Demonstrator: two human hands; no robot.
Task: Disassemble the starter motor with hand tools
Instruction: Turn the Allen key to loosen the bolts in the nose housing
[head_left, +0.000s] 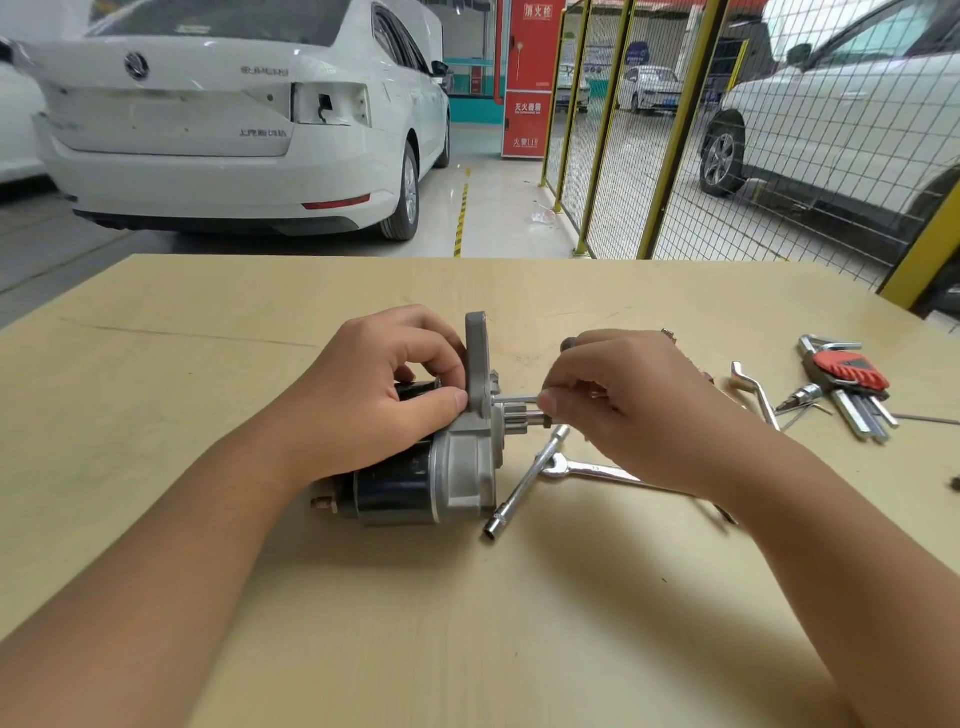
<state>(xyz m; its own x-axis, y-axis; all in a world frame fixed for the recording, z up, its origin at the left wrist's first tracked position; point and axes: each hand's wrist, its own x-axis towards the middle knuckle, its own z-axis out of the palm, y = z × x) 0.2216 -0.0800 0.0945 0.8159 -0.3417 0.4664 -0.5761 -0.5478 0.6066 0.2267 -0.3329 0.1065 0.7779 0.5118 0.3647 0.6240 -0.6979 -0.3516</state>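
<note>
Black and silver-grey starter motor, pale yellow-tan table, red-handled hex key set, white car, yellow fence posts, red cabinet

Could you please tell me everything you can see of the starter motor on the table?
The starter motor lies on its side on the tan table. Its body is a black cylinder with a studded terminal at the left end, and its nose housing looks like cast grey metal with an upright mounting flange. A small pinion gear projects rightward. The left hand grips it near the flange; the right hand holds a thin metal tool against the housing.
</note>
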